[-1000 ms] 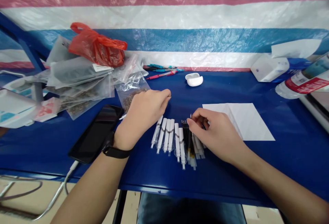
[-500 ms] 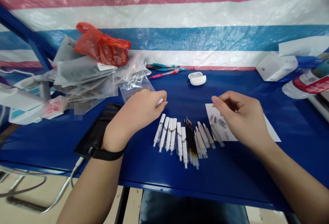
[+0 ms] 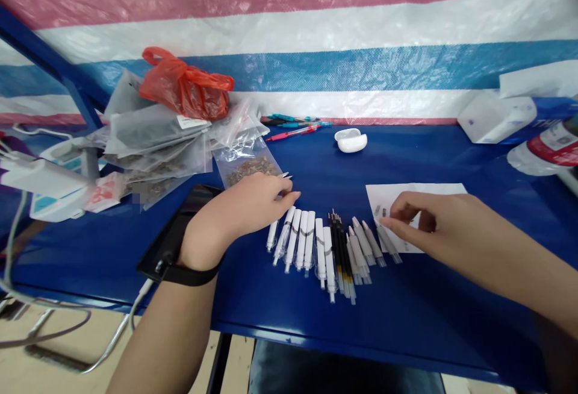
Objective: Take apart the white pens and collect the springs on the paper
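My left hand [image 3: 256, 201] is closed around a small pen tip [image 3: 285, 176] whose pale point sticks out past the fingers. Just under it lie several white pen barrels [image 3: 301, 240] in a row; the leftmost barrel [image 3: 271, 236] is partly covered by the hand. My right hand [image 3: 431, 222] has thumb and forefinger curled together over white paper [image 3: 445, 189] with small springs [image 3: 383, 213] on it. Whatever is between those fingertips is too small to make out. Black ink refills [image 3: 339, 246] and grey pen grips [image 3: 361, 243] lie side by side between the hands.
A clear bag of brown bits [image 3: 253, 168], stacked plastic bags [image 3: 149, 132] and a red bag [image 3: 187, 87] lie at the left. A black phone [image 3: 169, 237] sits under my left wrist. Coloured pens [image 3: 295, 132], a white earbud case [image 3: 351, 141] and a bottle [image 3: 533, 150] stand farther back.
My right hand has come down toward the paper and springs. My left hand has shifted slightly down, and another white barrel now shows at the left end of the row.
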